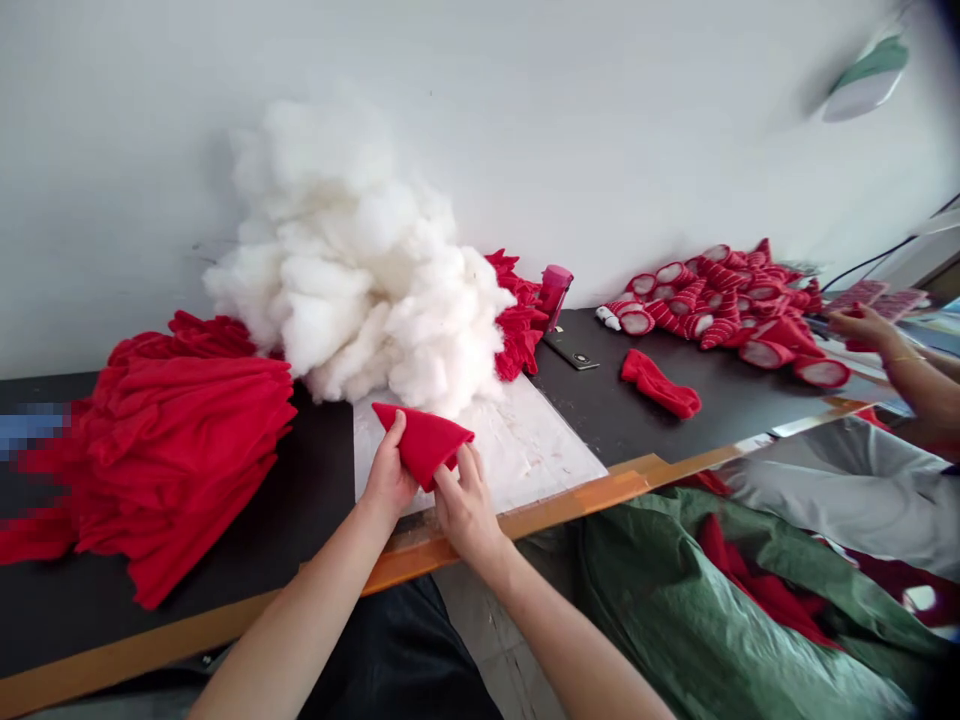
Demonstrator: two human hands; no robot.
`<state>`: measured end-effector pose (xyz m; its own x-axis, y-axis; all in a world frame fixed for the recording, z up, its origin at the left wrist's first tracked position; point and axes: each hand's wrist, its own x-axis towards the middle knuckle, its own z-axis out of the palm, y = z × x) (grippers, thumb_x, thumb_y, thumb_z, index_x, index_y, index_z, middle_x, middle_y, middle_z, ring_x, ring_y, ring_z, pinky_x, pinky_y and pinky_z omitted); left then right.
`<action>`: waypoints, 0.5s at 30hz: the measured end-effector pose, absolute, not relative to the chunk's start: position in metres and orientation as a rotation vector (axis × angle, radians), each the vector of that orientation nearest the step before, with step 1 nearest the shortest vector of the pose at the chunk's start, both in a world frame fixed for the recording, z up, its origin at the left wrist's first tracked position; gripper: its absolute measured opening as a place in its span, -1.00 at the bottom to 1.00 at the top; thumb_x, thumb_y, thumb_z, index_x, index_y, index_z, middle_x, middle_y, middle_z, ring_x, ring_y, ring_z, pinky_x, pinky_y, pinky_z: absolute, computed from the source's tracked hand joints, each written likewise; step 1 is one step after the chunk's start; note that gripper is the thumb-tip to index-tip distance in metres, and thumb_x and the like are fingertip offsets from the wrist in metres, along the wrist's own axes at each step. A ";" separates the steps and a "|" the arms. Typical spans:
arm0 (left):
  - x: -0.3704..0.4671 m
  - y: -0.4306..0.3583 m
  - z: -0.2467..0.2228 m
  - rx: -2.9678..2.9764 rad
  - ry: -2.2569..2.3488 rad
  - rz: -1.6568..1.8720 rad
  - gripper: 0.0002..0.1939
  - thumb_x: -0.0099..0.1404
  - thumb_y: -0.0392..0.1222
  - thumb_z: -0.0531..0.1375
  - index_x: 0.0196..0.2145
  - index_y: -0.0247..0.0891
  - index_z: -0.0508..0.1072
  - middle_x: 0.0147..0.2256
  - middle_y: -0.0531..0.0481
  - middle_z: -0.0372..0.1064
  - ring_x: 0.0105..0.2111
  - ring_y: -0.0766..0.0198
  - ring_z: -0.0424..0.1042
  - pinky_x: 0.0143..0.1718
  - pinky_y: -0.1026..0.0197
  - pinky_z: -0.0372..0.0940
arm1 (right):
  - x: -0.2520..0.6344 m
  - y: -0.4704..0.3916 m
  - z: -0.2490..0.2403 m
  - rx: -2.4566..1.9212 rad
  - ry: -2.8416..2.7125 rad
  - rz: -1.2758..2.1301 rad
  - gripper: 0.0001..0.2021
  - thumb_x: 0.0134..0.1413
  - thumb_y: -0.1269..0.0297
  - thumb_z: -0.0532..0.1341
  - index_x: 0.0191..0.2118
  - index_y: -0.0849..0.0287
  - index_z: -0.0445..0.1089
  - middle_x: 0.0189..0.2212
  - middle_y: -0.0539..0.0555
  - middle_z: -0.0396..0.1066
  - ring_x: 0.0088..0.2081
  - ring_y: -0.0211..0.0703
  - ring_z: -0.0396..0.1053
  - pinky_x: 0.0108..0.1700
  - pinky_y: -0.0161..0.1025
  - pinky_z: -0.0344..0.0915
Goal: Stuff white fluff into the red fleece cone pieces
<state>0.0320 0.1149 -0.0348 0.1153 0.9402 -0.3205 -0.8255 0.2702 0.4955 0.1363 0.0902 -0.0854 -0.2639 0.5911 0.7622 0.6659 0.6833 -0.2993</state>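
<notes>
A red cone-shaped cloth piece (431,440) is held between both hands over a white sheet (532,440) at the table's front edge. Its pointed tip faces left, its wide end right. My left hand (390,470) grips its lower left side, thumb on top. My right hand (465,495) is closed at the wide end, with some fingertips hidden at the opening. Right behind the cone rises a large heap of white stuffing (367,280). A thick stack of red cloth pieces (180,440) lies to the left.
Further right are a phone (571,348), a pink-lidded bottle (555,290), a red cloth piece (660,384) and a pile of striped red cones (720,295). Another person's hand (874,330) works at the far right. A green sack (660,600) stands below the table edge.
</notes>
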 end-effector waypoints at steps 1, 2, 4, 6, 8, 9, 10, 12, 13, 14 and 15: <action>0.032 0.115 -0.035 0.213 0.652 1.303 -0.62 0.40 0.03 0.11 -0.27 -0.38 0.49 -0.38 -0.15 0.52 -0.43 0.22 0.51 -0.34 0.23 0.45 | 0.133 0.088 -0.086 -0.964 -1.903 -0.120 -0.64 0.18 0.52 0.01 0.00 0.24 0.42 -0.04 0.33 0.31 0.03 0.13 0.27 0.00 0.11 0.37; 0.032 0.115 -0.036 0.223 0.665 1.285 -0.65 0.38 0.02 0.15 -0.29 -0.38 0.49 -0.39 -0.15 0.52 -0.44 0.21 0.51 -0.36 0.22 0.45 | 0.129 0.087 -0.086 -0.942 -1.864 -0.121 -0.63 0.17 0.51 0.01 0.02 0.23 0.41 -0.07 0.31 0.33 0.01 0.12 0.29 -0.02 0.10 0.39; 0.031 0.116 -0.039 0.256 0.725 1.287 -0.71 0.30 -0.02 0.25 -0.32 -0.35 0.46 -0.41 -0.12 0.50 -0.46 0.21 0.50 -0.38 0.23 0.43 | 0.124 0.088 -0.085 -0.865 -1.843 -0.047 -0.63 0.15 0.51 0.01 0.01 0.20 0.41 -0.15 0.25 0.38 -0.06 0.07 0.35 -0.07 0.03 0.43; 0.025 0.120 -0.042 0.273 0.815 1.428 -0.73 0.20 -0.06 0.34 -0.38 -0.31 0.41 -0.46 -0.04 0.46 -0.51 0.27 0.46 -0.46 0.28 0.37 | 0.125 0.089 -0.079 -0.820 -1.831 0.087 -0.68 0.16 0.50 0.02 -0.06 0.19 0.43 -0.18 0.22 0.39 -0.10 0.01 0.38 -0.10 -0.05 0.46; 0.016 0.126 -0.041 0.285 0.887 1.675 -0.68 0.11 -0.07 0.40 -0.39 -0.28 0.37 -0.52 0.07 0.41 -0.57 0.34 0.39 -0.52 0.33 0.30 | 0.131 0.093 -0.073 -0.869 -1.764 0.163 -0.72 0.19 0.50 0.04 -0.10 0.18 0.44 -0.14 0.21 0.37 -0.09 -0.04 0.39 -0.07 -0.09 0.45; 0.011 0.129 -0.039 0.301 0.905 1.794 -0.65 0.06 -0.07 0.43 -0.38 -0.27 0.36 -0.53 0.12 0.38 -0.58 0.37 0.37 -0.54 0.35 0.27 | 0.135 0.096 -0.070 -0.929 -1.721 0.157 -0.72 0.20 0.49 0.05 -0.07 0.17 0.43 -0.10 0.22 0.35 -0.06 -0.03 0.38 -0.03 -0.06 0.43; 0.007 0.131 -0.036 0.326 0.911 1.887 -0.62 0.01 -0.07 0.45 -0.37 -0.26 0.36 -0.54 0.16 0.36 -0.59 0.39 0.35 -0.54 0.36 0.25 | 0.137 0.101 -0.068 -1.006 -1.691 0.126 -0.70 0.20 0.47 0.09 0.00 0.16 0.40 -0.04 0.24 0.31 0.01 0.01 0.35 0.03 0.00 0.40; 0.001 0.133 -0.030 0.394 0.902 1.977 -0.56 -0.07 -0.05 0.48 -0.37 -0.25 0.36 -0.54 0.19 0.34 -0.60 0.41 0.33 -0.55 0.37 0.24 | 0.138 0.116 -0.067 -1.181 -1.694 0.038 -0.57 0.14 0.42 0.21 0.14 0.10 0.33 0.12 0.30 0.17 0.17 0.18 0.21 0.12 0.17 0.31; 0.001 0.133 -0.026 0.438 0.899 1.966 -0.54 -0.10 -0.02 0.48 -0.38 -0.25 0.36 -0.55 0.19 0.34 -0.60 0.41 0.32 -0.56 0.36 0.24 | 0.135 0.126 -0.067 -1.268 -1.723 0.006 -0.47 0.07 0.39 0.28 0.19 0.06 0.29 0.21 0.32 0.06 0.24 0.29 0.10 0.15 0.25 0.26; 0.001 0.132 -0.022 0.485 0.904 1.933 -0.52 -0.12 0.00 0.49 -0.38 -0.25 0.36 -0.55 0.18 0.34 -0.61 0.40 0.32 -0.57 0.35 0.24 | 0.130 0.137 -0.069 -1.354 -1.754 -0.007 -0.37 0.00 0.37 0.35 0.22 0.01 0.26 0.28 0.32 -0.06 0.29 0.41 -0.02 0.14 0.33 0.22; 0.002 0.132 -0.018 0.545 0.917 1.882 -0.52 -0.13 0.02 0.49 -0.37 -0.25 0.37 -0.54 0.16 0.35 -0.60 0.38 0.33 -0.57 0.34 0.25 | 0.125 0.149 -0.071 -1.435 -1.777 -0.003 -0.31 -0.05 0.35 0.39 0.24 -0.03 0.25 0.33 0.30 -0.15 0.31 0.50 -0.09 0.12 0.38 0.21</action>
